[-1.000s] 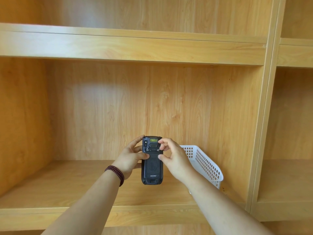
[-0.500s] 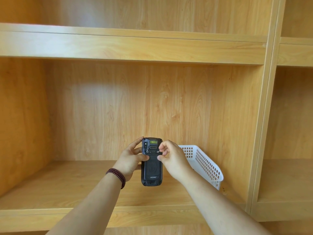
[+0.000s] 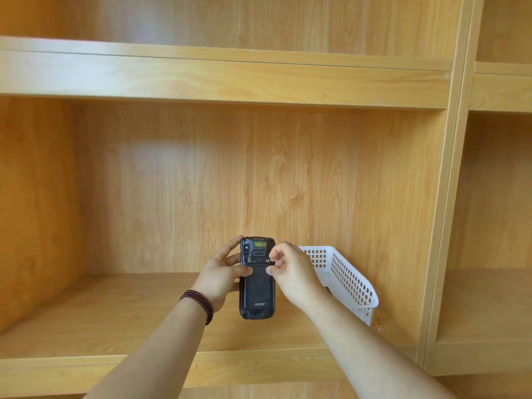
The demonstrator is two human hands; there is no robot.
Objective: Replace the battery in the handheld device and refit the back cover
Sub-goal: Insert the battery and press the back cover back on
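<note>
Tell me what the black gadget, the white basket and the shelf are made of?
The handheld device looks like matte black plastic, maybe rubbery: its back is dull, with moulded ridges and printed lettering. The white basket seems to be glossy moulded plastic, since its walls are a grid of neat square holes. The shelf shows light wood grain with a smooth sheen; whether it is solid wood or a printed laminate, I cannot tell.

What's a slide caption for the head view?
Left hand steadies a Urovo handheld device, back cover on, while the right hand works its upper latch, white basket behind.
</note>
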